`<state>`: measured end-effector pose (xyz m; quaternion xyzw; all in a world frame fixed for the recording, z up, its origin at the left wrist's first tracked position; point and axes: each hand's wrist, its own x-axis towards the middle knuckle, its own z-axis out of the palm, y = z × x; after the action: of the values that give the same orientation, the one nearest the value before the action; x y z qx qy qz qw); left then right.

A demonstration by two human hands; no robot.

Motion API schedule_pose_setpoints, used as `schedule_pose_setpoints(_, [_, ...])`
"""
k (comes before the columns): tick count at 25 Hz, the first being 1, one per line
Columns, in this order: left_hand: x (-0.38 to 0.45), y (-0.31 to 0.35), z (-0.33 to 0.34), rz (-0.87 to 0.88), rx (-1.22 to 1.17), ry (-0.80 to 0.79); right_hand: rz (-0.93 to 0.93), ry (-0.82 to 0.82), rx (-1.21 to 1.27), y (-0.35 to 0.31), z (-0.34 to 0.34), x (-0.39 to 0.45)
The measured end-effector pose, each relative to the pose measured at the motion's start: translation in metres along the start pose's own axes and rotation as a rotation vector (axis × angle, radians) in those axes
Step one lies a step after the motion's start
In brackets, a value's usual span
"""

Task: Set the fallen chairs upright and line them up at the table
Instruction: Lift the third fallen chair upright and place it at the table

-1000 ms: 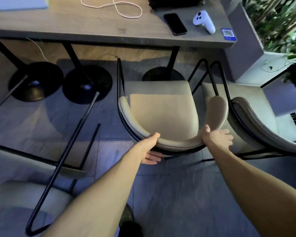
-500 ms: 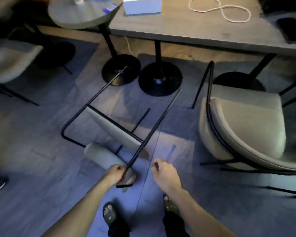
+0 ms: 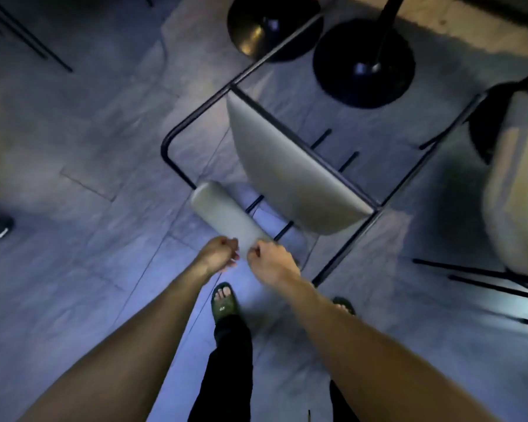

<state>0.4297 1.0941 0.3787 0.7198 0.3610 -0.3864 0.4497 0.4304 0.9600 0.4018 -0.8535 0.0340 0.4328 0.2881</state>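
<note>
Fallen chair [image 3: 290,178], on its side on the floor left of an upright chair [image 3: 515,190]: left hand [image 3: 218,254] and right hand [image 3: 272,263] clenched on its padded backrest [image 3: 226,216]; righting step; next, a joint lift upright.

Both hands, left [image 3: 217,254] and right [image 3: 272,261], gripped the padded grey backrest of a fallen black-framed chair [image 3: 287,175] lying on grey floor tiles [image 3: 73,147] beside an upright chair [image 3: 515,184].
</note>
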Motion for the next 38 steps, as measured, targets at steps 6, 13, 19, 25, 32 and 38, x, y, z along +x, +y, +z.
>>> schedule_pose_setpoints(6, [0.144,-0.072,-0.044,-0.035,0.000,0.013,0.241,-0.122,0.238,0.003,0.119,0.143])
schedule_pose_setpoints(13, [0.315,-0.135,-0.016,-0.102,-0.056,0.081,0.620,-0.156,0.786,0.078,0.233,0.267])
schedule_pose_setpoints(19, [0.403,-0.157,0.011,-0.220,-0.377,0.112,0.874,-0.128,1.422,0.133,0.291,0.330])
schedule_pose_setpoints(25, [0.429,-0.159,0.036,-0.296,-0.592,0.064,0.924,0.074,1.912,0.141,0.323,0.364])
schedule_pose_setpoints(32, [0.436,-0.165,0.044,-0.360,-0.652,0.056,0.882,0.145,2.067,0.141,0.331,0.367])
schedule_pose_setpoints(38, [0.434,-0.161,0.043,-0.359,-0.640,0.029,0.869,0.220,2.224,0.134,0.323,0.369])
